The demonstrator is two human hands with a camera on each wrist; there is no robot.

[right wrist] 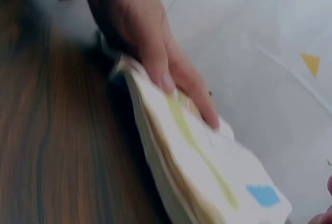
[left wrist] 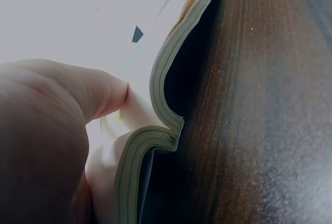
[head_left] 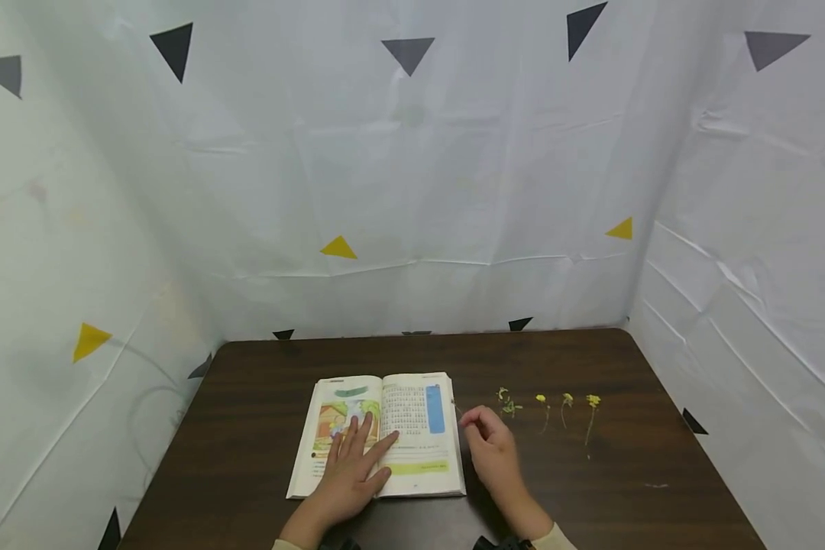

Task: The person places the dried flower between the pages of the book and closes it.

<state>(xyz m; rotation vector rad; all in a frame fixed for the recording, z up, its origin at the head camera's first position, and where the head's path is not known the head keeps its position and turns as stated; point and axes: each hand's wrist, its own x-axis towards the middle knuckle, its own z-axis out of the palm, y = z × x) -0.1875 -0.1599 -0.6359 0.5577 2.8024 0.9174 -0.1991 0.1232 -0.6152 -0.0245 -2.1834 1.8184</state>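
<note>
White bk (head_left: 422, 452) | gutter (head_left: 381, 403) fore-aft | L fingers (head_left: 383, 446) spread atop, R fingers (head_left: 483, 418) curled (hold unclear)

3 views. Head cam: high, farthest off, faces forward and down; gets the worktop (head_left: 626, 489), book (head_left: 415, 451), left grip (head_left: 347, 479), right grip (head_left: 496, 452), white sheeting (head_left: 412, 176) behind. Left wrist cam: low, very close, rolled sideways, looks rightward along the book's near edge. Right wrist cam: close, tilted, looks leftward across the book. All 3 share book, worktop, sheeting.
</note>
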